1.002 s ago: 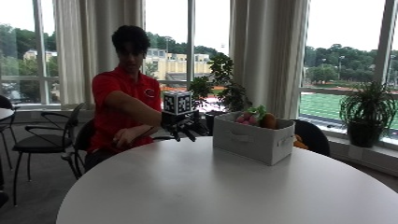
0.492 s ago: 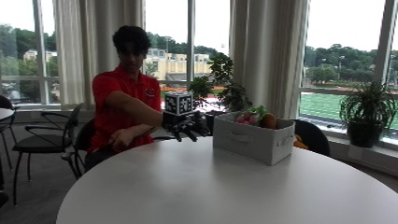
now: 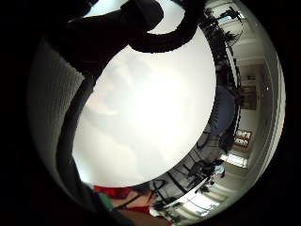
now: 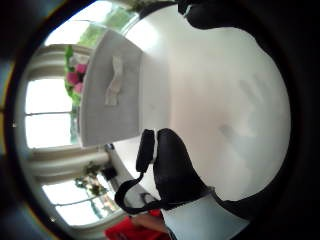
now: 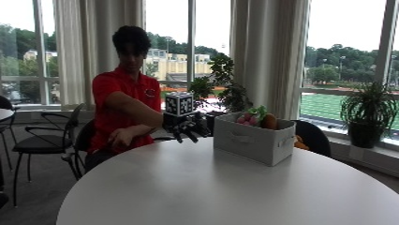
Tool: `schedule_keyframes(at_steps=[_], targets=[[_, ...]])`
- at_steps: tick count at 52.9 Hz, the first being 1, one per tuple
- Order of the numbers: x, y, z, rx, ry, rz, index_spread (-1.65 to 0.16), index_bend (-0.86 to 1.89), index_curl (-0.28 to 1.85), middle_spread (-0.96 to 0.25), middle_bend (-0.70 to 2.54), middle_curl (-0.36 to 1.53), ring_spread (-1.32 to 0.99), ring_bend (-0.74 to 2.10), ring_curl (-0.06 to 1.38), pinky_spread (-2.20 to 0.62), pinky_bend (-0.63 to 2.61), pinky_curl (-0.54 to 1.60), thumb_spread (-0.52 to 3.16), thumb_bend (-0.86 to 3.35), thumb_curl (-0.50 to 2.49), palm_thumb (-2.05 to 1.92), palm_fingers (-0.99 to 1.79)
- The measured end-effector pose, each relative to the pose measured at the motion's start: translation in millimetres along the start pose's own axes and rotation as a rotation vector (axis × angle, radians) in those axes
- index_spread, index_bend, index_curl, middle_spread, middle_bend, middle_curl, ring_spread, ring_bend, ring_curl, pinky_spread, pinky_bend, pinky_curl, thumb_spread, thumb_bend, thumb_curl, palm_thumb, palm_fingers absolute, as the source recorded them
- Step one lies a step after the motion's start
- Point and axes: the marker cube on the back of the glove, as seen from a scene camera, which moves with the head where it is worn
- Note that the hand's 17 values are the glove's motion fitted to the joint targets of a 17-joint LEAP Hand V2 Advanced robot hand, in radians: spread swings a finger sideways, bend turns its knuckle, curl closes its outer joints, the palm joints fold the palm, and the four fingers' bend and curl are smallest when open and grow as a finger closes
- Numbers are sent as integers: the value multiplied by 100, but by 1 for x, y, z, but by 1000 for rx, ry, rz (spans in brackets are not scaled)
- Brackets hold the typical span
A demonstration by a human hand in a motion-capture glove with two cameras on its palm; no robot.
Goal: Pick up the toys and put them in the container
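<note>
Toys (image 5: 257, 117) sit inside the container (image 5: 254, 139), piled up so they poke above the rim; no toy is visible on the table (image 5: 205, 187) in any view. Judging from that, the collecting looks close to done or done. The container is one white fabric box with a handle loop on its side, standing on the table's far part, near the window side, probably placed there to stay within the person's reach. The gloved right hand (image 5: 187, 127) hovers over the table just beside the container, apart from it, not touching. Its fingers hang down, relaxed and spread, with nothing between them; thumb side palm view shows the glove thumb (image 4: 172, 170) free against bare tabletop with the container (image 4: 112, 90) beside it. Likely the hand is empty because nothing is left to carry.

Count: one container; toys at least three visible — pink, green, an orange-brown one — exact total cannot be told as the pile hides the rest. One table.
</note>
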Motion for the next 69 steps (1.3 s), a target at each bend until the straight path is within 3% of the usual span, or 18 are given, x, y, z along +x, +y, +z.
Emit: schedule_keyframes(at_steps=[69], targets=[[20,2,-16,-7,0,38,-44,20,45,-15,17,30,-17,62,27,9,82,33,119,-4,30,-3,0]])
